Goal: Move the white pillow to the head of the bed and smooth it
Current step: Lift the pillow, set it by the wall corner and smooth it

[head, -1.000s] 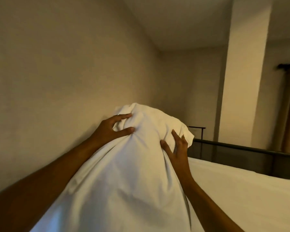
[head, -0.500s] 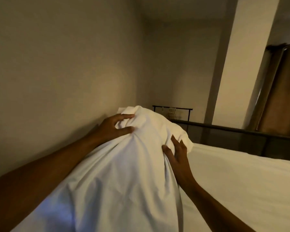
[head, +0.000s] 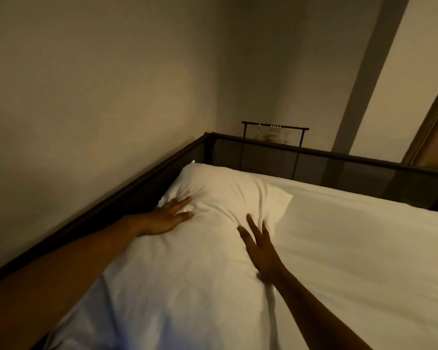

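White pillow (head: pixel 213 223) flat on bed (head: pixel 364 236), long axis running from 6 o'clock near camera toward 12 o'clock. Far end tucked into bed corner at about 11 o'clock, left edge along dark frame rail (head: pixel 127 195). Case wrinkled, creases fanning across far half; far right corner sticks out at 1 o'clock. Near end runs out of view, bluish tint there, probably lighting. Bed sheet white, mostly flat, spreads toward 3 o'clock.
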